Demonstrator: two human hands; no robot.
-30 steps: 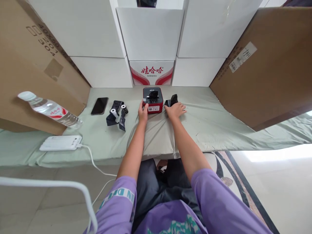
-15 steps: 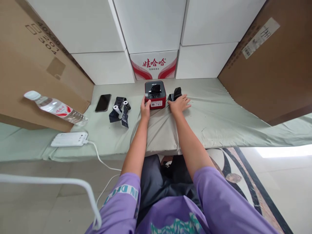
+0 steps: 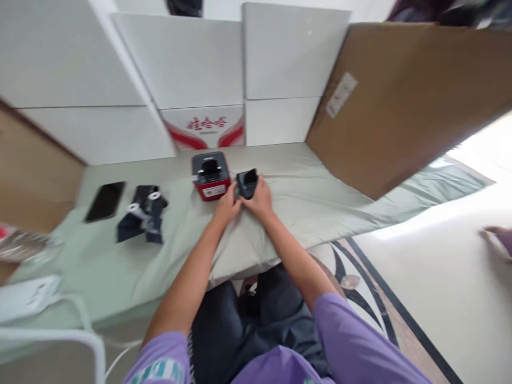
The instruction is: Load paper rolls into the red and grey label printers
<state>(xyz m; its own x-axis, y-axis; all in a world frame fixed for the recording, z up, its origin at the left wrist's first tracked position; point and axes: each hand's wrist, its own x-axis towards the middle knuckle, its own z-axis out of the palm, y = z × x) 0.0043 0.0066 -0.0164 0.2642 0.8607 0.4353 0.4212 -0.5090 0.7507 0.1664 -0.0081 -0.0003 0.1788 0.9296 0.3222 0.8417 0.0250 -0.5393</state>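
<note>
The view is motion-blurred. A small red and black printer (image 3: 210, 176) stands on the pale green sheet (image 3: 320, 197). Just right of it is a small black part (image 3: 247, 182). My right hand (image 3: 261, 201) wraps around that part from the front. My left hand (image 3: 226, 207) is beside it, at the printer's front right corner, fingers curled toward the black part; the blur hides whether it grips anything.
A black phone (image 3: 106, 200) and black strips with two white rolls (image 3: 142, 218) lie to the left. A white power bank (image 3: 24, 296) and a water bottle (image 3: 22, 242) are far left. White boxes, a red-printed carton (image 3: 206, 127) and brown cardboard (image 3: 384, 106) wall in the back.
The camera swung right and tilted. My left hand left the printer's left side and came across to the black part. My right hand closed around that part.
</note>
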